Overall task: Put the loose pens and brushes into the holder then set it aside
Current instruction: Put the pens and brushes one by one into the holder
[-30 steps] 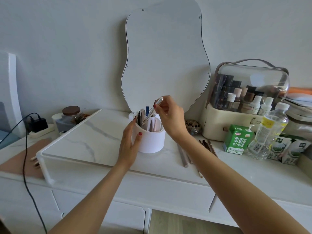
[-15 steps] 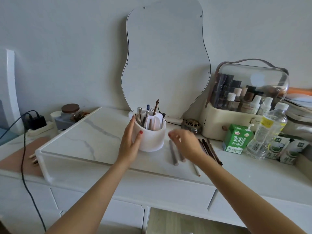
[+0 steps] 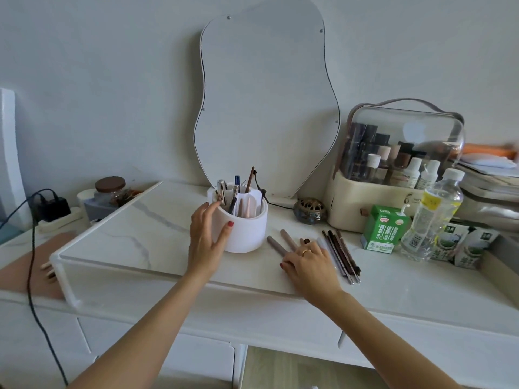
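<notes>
A white round holder (image 3: pixel 247 234) stands on the marble top with several pens and brushes upright in it. My left hand (image 3: pixel 206 240) holds its left side, thumb on the front wall and fingers at the rim. Right of the holder lie loose taupe pens (image 3: pixel 273 242) and a bundle of thin dark pencils and brushes (image 3: pixel 341 254). My right hand (image 3: pixel 309 265) is down on the near ends of the taupe pens, with fingers curled over them and the thumb tip at the near end of one; the grip itself is hidden under the hand.
A wavy mirror (image 3: pixel 264 108) leans on the wall behind the holder. A small round burner (image 3: pixel 309 210), a cosmetics case (image 3: pixel 398 153), a green carton (image 3: pixel 383 228) and a water bottle (image 3: pixel 432 214) crowd the right. The raised marble shelf (image 3: pixel 126 228) extends left; a black cable (image 3: pixel 31 248) hangs at far left.
My right hand let go of a pen in the holder, dropped to the table and moved onto the loose pens. My left hand stayed on the holder.
</notes>
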